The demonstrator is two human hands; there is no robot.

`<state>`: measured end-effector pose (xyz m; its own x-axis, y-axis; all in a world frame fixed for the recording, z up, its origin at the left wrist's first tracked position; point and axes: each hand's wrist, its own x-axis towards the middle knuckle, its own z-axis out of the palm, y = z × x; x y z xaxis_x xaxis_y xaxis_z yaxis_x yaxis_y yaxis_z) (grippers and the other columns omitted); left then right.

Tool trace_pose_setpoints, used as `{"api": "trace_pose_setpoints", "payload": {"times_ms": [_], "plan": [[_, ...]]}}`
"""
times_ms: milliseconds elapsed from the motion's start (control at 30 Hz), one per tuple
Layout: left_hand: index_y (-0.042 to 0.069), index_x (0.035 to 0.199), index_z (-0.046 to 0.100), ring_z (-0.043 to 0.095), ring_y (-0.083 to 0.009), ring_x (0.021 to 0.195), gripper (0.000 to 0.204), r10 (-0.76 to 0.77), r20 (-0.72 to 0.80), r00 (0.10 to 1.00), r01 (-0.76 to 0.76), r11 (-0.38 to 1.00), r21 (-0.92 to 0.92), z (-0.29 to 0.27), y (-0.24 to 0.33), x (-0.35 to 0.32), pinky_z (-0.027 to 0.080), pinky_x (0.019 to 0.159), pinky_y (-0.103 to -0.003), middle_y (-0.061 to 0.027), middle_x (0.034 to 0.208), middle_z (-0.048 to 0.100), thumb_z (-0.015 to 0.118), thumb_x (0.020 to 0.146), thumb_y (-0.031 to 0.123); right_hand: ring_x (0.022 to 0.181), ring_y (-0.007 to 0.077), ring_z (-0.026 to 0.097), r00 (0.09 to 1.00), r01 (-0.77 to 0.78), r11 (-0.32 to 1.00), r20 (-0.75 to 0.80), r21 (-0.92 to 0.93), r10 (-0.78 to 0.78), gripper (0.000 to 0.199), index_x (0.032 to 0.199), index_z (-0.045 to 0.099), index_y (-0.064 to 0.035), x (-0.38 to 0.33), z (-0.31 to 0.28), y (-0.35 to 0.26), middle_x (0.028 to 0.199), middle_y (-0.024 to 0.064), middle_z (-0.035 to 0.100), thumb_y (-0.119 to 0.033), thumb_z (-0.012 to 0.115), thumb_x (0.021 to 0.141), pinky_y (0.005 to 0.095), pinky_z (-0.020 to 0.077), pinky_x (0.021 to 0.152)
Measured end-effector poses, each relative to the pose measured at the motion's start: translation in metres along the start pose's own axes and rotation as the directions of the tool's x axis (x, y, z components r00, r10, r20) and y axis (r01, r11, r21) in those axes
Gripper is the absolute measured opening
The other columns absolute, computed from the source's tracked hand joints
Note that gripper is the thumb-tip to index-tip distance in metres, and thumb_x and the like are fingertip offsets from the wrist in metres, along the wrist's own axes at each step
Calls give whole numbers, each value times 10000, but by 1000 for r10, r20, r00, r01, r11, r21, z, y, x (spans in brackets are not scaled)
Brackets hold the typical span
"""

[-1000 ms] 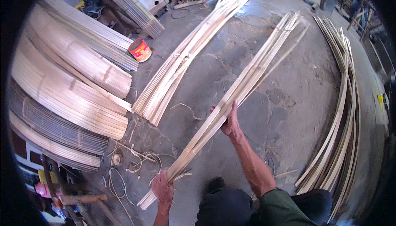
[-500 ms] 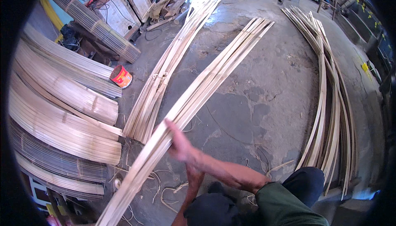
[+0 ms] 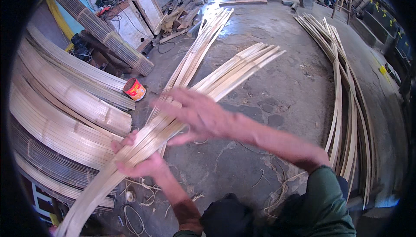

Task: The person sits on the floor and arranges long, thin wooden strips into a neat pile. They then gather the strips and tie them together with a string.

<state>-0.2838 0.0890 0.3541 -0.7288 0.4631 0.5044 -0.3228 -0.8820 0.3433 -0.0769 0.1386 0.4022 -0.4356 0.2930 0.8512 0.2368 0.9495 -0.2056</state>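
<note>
A long bundle of pale bamboo strips (image 3: 234, 70) lies slantwise in front of me, its near end running out at the lower left. My left hand (image 3: 141, 157) is wrapped round the bundle from beneath, thumb on one side and fingers on the other. Farther up the strips, my right hand (image 3: 193, 113) hovers over or lightly touches them, fingers stretched out and thumb apart. It is smeared by motion, so contact is hard to judge. Behind the held strips, another bamboo bundle (image 3: 197, 55) rests on the floor.
At the right lies a third bundle of strips (image 3: 338, 85). Slatted bamboo mats (image 3: 65, 124) are stacked at the left, beside a red tin (image 3: 134, 90). A rolled slatted mat (image 3: 102, 29) leans behind them. Loose fibre scraps (image 3: 147, 198) litter the concrete floor.
My right hand has loosened from its hold and spread its fingers, shifting up over the strips. My left hand has come into sight round the bundle, whose far end has dropped lower and fanned out.
</note>
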Motion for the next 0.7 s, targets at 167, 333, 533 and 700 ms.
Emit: {"api": "trace_pose_setpoints", "payload": {"times_ms": [167,333,533,700], "plan": [[-23,1351,371,457,-235,808,759,-64,172,983,76,995,-64,42,63,41,397,837,-445,-93,841,454,592,852,504,1199,378,500,960,60,917,275,-395,56,1108,1549,185,-233,-2,12,19,1294,171,475,-507,794,664,484,387,1050],[-37,1363,353,414,-221,798,815,-55,322,945,110,982,-154,88,103,90,361,840,-405,-79,838,397,671,818,480,943,334,609,969,38,957,245,-286,34,862,1457,315,-217,50,5,0,1021,130,547,-445,727,735,449,509,781],[-40,1441,280,397,-362,1351,860,129,801,584,307,879,-365,119,64,135,264,1172,-518,-279,1440,389,521,909,591,726,364,663,994,44,970,110,-239,-18,465,1175,435,-146,117,-27,-4,845,128,605,-392,642,838,474,516,553],[4,1429,302,418,-304,1277,681,-341,435,834,34,817,576,78,-74,9,296,1139,-447,-206,1374,409,497,956,453,750,370,669,997,76,973,20,-218,-74,521,1167,451,-56,181,-10,-53,850,162,626,-257,713,764,464,523,566]]}}
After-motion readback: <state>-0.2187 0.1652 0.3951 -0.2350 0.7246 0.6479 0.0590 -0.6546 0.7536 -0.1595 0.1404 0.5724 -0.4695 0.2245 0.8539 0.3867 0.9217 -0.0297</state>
